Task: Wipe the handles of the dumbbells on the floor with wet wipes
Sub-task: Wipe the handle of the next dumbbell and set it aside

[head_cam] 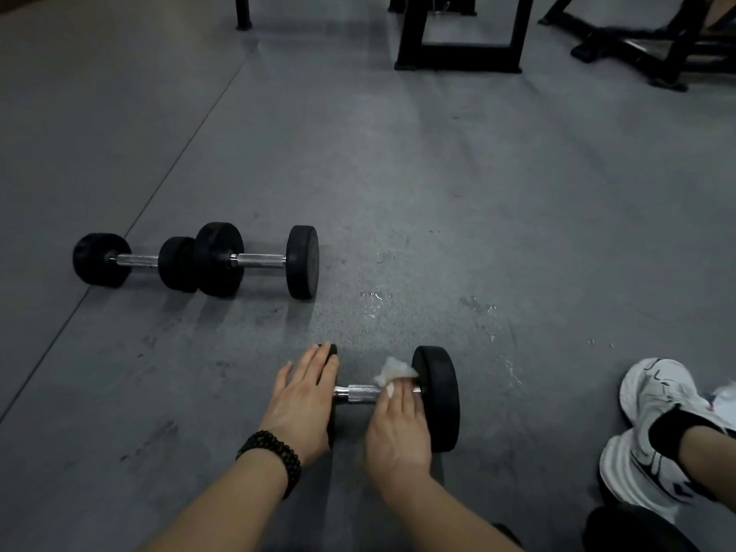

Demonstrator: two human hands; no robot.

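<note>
Now, at the left of the floor point(398, 173), we see two black dumbbells point(199, 260) lying end to end, well apart from our hands. Nearer to us, our left hand point(304, 404) rests with straight fingers on the left weight of a third dumbbell point(436, 396). Our right hand point(400, 420) presses a white wet wipe point(392, 372) on its metal handle point(358, 393), just beside the right weight, and a white shoe point(653, 396) is at the far right.

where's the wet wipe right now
In the head view, low and centre-right: the wipe is under the right hand on the nearest dumbbell's handle, beside its right weight.
</note>
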